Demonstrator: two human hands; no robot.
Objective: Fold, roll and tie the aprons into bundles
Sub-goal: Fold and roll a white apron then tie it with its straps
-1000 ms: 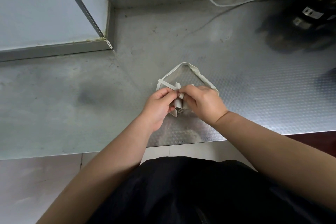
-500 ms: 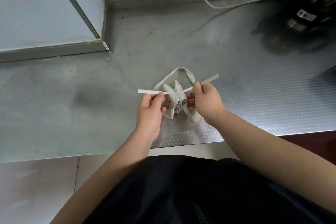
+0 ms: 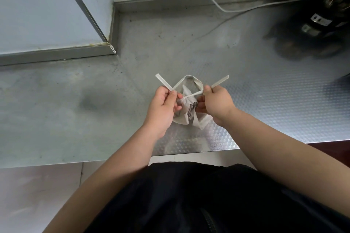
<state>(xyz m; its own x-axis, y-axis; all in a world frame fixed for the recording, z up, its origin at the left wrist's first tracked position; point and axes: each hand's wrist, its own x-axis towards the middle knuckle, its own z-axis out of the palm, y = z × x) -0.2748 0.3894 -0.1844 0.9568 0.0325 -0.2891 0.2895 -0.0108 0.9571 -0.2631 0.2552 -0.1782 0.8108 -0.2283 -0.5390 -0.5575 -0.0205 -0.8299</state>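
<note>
**A:** Where is the apron (image 3: pixel 186 117)?

**B:** Rolled into a small pale bundle on the counter (image 3: pixel 265 109), near the counter's front edge and about midway along the part in view. It lies between the two hands, on the dimpled stretch of the metal.

**A:** What is the left hand (image 3: pixel 162 106) doing?

**B:** Thumb and forefinger pinch one tie (image 3: pixel 162 80) just above the bundle. The tie's free end sticks out toward the back of the counter. The other fingers are curled in against the cloth.

**A:** And the right hand (image 3: pixel 217 102)?

**B:** It pinches the other tie (image 3: pixel 220 80) the same way, with that end slanting off toward the counter's back and right. Its lower fingers (image 3: pixel 201 104) are bent and touch the side of the bundle.

**A:** How do the ties run?

**B:** They meet over the top of the bundle, drawn taut between the hands. A loop (image 3: pixel 191 78) of strap stands just behind it.

**A:** Anything else on the counter?

**B:** A grey cable (image 3: pixel 236 8) along the counter's back edge, and a dark, blurred object (image 3: pixel 312 24) at its far right corner.
</note>
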